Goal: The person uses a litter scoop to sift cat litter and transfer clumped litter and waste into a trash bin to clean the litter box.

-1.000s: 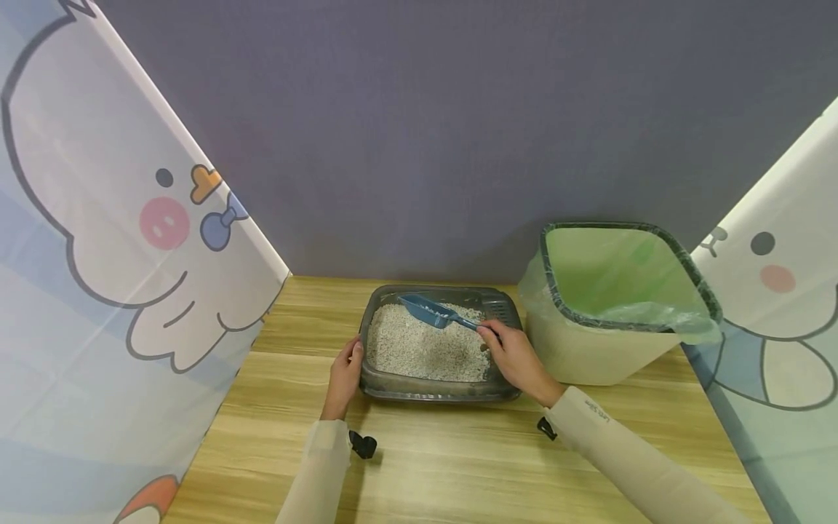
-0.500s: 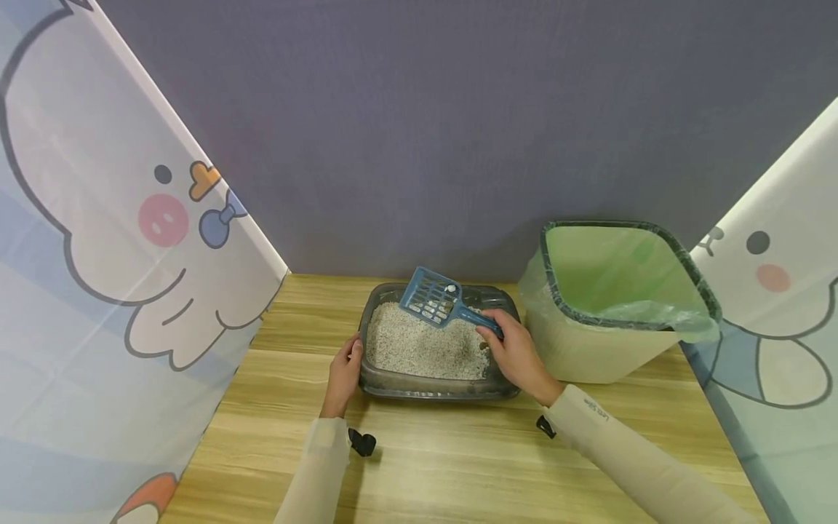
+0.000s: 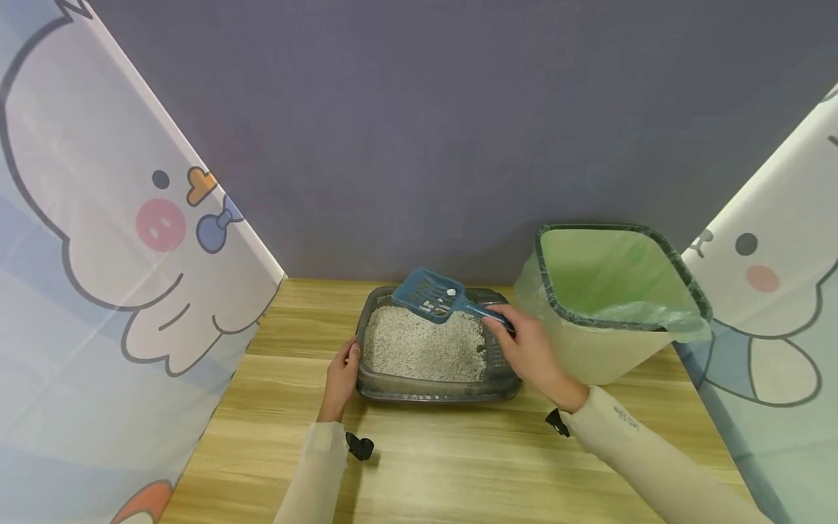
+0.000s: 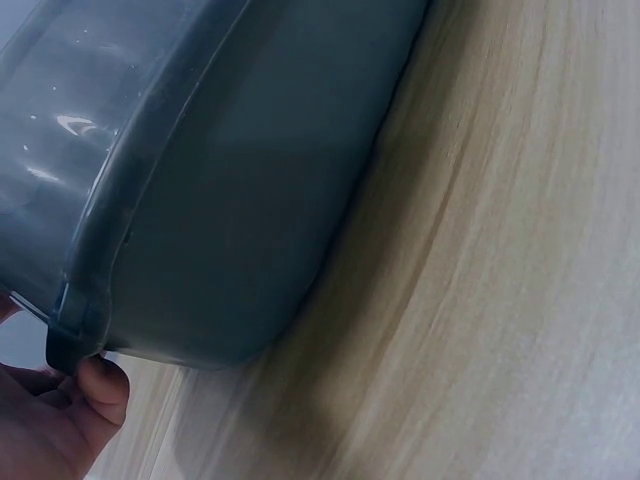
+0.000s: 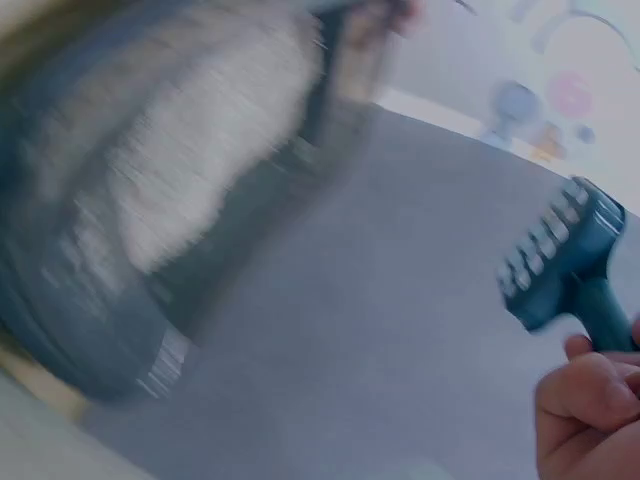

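Note:
A grey litter box filled with pale litter sits on the wooden table. My left hand grips its left rim; in the left wrist view the thumb and fingers pinch the box's lip. The handle of a blue slotted litter scoop is in my right hand, held over the back part of the box. Several white bits and a darker lump lie on the scoop's blade. The right wrist view shows the scoop from beneath, litter showing through its slots.
Right of the box stands a pale trash bin with a dark rim and a clear green liner. A grey wall rises behind the table. Cartoon-printed panels flank both sides.
The scoop turned from nearly edge-on to flat, its slotted face showing with the bits on it. Lately the right hand moved slightly right. The left hand stays on the rim.

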### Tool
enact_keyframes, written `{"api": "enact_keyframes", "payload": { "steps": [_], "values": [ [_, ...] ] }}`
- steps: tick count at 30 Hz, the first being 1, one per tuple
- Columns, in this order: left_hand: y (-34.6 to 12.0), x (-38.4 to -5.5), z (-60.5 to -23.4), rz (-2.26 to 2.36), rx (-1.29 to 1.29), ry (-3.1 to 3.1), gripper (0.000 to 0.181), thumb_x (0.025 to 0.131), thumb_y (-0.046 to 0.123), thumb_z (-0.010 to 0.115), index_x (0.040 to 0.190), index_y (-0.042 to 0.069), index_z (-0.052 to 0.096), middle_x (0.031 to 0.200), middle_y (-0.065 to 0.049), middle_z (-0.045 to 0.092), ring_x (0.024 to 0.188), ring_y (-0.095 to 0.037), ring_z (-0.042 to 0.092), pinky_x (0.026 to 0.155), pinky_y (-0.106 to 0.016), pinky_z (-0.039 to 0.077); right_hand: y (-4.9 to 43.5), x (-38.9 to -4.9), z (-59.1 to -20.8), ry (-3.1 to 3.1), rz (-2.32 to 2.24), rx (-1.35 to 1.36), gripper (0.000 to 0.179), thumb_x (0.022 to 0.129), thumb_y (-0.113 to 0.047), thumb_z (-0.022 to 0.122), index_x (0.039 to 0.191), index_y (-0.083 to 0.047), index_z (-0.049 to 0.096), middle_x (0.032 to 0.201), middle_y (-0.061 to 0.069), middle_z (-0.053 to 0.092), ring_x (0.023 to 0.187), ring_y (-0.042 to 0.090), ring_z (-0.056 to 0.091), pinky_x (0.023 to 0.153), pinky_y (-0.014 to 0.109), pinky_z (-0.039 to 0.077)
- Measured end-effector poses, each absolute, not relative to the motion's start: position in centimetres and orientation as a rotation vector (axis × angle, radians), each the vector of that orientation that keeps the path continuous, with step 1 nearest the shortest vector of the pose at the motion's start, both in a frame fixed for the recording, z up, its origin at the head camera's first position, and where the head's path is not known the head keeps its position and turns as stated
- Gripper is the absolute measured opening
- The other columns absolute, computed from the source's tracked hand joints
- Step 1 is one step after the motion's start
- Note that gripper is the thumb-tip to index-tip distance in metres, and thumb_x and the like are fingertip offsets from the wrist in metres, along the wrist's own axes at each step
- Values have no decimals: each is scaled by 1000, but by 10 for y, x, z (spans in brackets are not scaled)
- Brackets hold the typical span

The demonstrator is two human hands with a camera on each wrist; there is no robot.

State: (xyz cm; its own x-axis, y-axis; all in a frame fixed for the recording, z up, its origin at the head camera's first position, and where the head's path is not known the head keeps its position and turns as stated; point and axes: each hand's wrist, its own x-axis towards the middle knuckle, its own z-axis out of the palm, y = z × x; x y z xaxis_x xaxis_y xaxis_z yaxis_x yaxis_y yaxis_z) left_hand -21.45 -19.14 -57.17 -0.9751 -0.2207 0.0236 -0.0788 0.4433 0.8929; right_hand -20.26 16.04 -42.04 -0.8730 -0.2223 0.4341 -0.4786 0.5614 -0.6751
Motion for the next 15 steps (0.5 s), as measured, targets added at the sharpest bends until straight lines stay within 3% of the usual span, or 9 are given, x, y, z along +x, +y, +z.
{"api": "enact_keyframes", "payload": {
  "steps": [8,15],
  "values": [
    [-191,-215,-573,-1580,265,-2556,55,100,49,38,140,13,48,127,-14,55,91,-26,52,74,-40,42,220,-198,-349,-2433,1001,536,22,97,-21,57,112,-8,66,63,-2,47,45,11,35,42,25,30],
    [-193,-214,-570,-1556,259,-2580,57,99,50,37,141,12,47,124,-15,57,89,-26,52,72,-38,42,283,-200,-323,-2428,830,365,24,96,-20,59,112,-5,67,61,2,47,45,11,32,44,24,25]
  ]
}}
